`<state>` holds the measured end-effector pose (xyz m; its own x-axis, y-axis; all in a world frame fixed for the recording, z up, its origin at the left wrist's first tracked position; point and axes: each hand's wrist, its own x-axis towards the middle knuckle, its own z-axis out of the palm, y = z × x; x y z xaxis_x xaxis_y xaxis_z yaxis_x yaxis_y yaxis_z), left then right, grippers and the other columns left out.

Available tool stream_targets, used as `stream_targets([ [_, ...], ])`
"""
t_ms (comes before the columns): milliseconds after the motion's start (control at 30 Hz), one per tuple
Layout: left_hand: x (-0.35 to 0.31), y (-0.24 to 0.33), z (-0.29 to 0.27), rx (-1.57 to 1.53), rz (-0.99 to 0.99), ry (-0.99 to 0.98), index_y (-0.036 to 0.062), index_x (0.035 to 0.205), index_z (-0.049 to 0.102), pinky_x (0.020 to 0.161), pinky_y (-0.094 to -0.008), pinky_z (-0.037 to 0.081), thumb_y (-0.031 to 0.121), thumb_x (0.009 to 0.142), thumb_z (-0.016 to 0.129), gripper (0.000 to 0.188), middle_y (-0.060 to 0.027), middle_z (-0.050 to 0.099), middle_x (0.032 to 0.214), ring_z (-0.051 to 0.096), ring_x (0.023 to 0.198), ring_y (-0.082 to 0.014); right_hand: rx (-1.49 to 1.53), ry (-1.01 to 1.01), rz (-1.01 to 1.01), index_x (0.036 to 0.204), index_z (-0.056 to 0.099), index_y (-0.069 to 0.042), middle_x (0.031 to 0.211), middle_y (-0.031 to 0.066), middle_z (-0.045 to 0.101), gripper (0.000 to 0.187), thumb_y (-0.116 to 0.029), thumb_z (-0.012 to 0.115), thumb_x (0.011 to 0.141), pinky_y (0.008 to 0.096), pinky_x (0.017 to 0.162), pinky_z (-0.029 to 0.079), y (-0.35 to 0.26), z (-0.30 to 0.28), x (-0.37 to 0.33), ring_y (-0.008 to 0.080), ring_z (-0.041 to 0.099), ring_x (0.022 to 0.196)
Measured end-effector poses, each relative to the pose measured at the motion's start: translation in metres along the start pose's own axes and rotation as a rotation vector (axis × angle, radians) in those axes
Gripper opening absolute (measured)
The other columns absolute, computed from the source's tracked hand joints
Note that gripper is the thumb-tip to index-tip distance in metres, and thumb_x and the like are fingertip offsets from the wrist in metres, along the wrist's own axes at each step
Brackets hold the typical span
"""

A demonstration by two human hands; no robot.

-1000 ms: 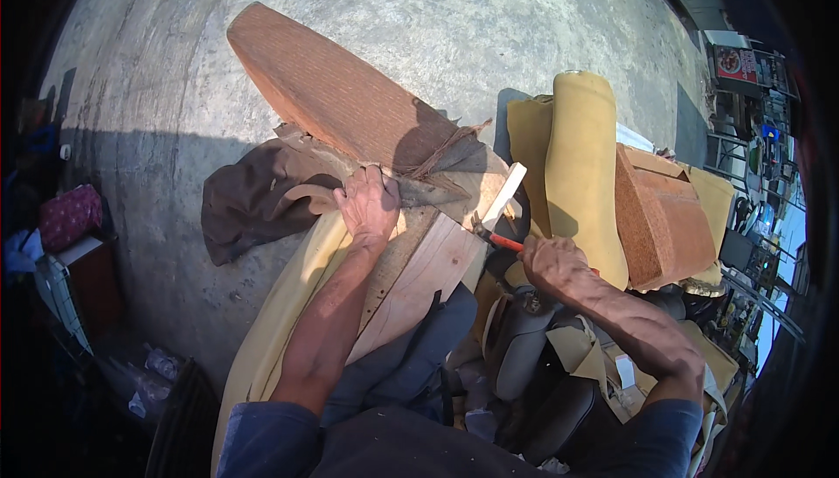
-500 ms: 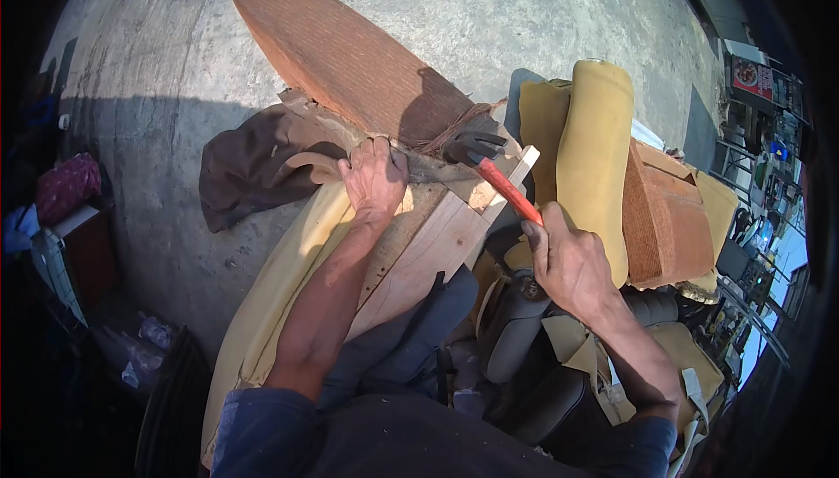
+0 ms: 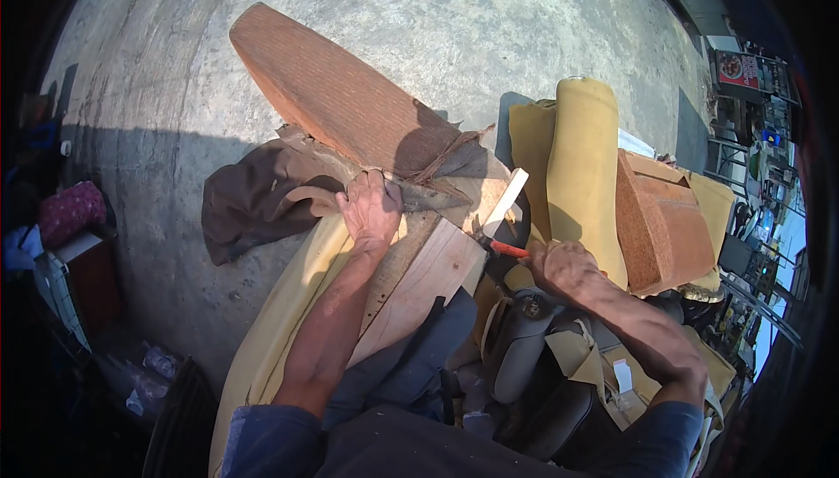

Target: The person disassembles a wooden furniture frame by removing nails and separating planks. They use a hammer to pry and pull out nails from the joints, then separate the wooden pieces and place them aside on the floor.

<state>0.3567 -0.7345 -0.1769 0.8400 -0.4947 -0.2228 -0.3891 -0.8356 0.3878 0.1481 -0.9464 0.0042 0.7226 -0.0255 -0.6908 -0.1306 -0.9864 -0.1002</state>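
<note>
Just beside the lower end of a pale wooden batten (image 3: 506, 197) is the head of a red-handled hammer (image 3: 508, 248), its handle clasped by the right grip (image 3: 564, 266), which sits right of the head, presumably for control. The left grip (image 3: 370, 207) rests near the wooden board (image 3: 424, 277), seemingly steadying the work; whether its fingers pinch the dark fabric (image 3: 319, 201), I cannot tell. Beyond lies a rust-brown ribbed cushion (image 3: 336, 85); rightward, a yellow foam roll (image 3: 583, 163).

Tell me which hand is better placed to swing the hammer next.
Probably the right hand: it grips the hammer, whose head sits by the pale wood strip. The left hand lies on the cloth.
</note>
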Motion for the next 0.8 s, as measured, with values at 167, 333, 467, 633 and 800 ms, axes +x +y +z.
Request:
stream_targets([
  [167, -0.001, -0.011, -0.002, 0.043, -0.008, 0.073, 0.0085, 0.089, 0.059, 0.082, -0.0443, 0.038, 0.025, 0.083, 0.063, 0.018, -0.0122, 0.062, 0.089, 0.061, 0.090, -0.0299, 0.383, 0.185, 0.262, 0.099, 0.055, -0.003, 0.056, 0.0149, 0.059, 0.034, -0.034, 0.044, 0.105, 0.0509, 0.058, 0.054, -0.049, -0.085, 0.032, 0.0361, 0.063, 0.050],
  [333, 0.014, 0.005, -0.005, -0.007, -0.021, 0.019, 0.0054, 0.090, 0.060, 0.082, -0.0482, 0.039, 0.023, 0.085, 0.060, 0.018, -0.0146, 0.064, 0.093, 0.061, 0.095, -0.0336, -0.077, 0.053, 0.023, 0.091, 0.051, -0.002, 0.065, 0.0180, 0.062, 0.033, -0.031, 0.045, 0.105, 0.0527, 0.058, 0.053, -0.020, -0.025, 0.000, 0.0357, 0.066, 0.058],
  [467, -0.011, -0.008, -0.013, 0.011, -0.053, -0.034, 0.0050, 0.092, 0.061, 0.085, -0.0492, 0.039, 0.024, 0.086, 0.057, 0.020, -0.0148, 0.065, 0.094, 0.061, 0.097, -0.0339, 0.591, 0.466, 0.308, 0.095, 0.047, -0.002, 0.063, 0.0206, 0.061, 0.033, -0.033, 0.049, 0.103, 0.0512, 0.050, 0.049, -0.054, -0.068, 0.025, 0.0427, 0.062, 0.055],
  [633, 0.000, -0.001, -0.004, 0.027, -0.062, -0.040, 0.0067, 0.095, 0.061, 0.086, -0.0465, 0.037, 0.027, 0.085, 0.060, 0.023, -0.0134, 0.064, 0.096, 0.061, 0.098, -0.0309, 0.097, 0.113, 0.170, 0.094, 0.046, -0.001, 0.061, 0.0201, 0.060, 0.032, -0.031, 0.051, 0.103, 0.0468, 0.045, 0.047, -0.023, -0.033, 0.025, 0.0419, 0.061, 0.052],
  [800, 0.000, -0.004, -0.003, 0.074, -0.037, -0.024, 0.0078, 0.095, 0.061, 0.083, -0.0450, 0.037, 0.027, 0.084, 0.060, 0.022, -0.0123, 0.064, 0.095, 0.061, 0.094, -0.0295, 0.496, 0.225, 0.315, 0.104, 0.054, 0.001, 0.073, 0.0194, 0.067, 0.036, -0.034, 0.046, 0.105, 0.0494, 0.060, 0.054, -0.048, -0.025, 0.017, 0.0378, 0.068, 0.066],
])
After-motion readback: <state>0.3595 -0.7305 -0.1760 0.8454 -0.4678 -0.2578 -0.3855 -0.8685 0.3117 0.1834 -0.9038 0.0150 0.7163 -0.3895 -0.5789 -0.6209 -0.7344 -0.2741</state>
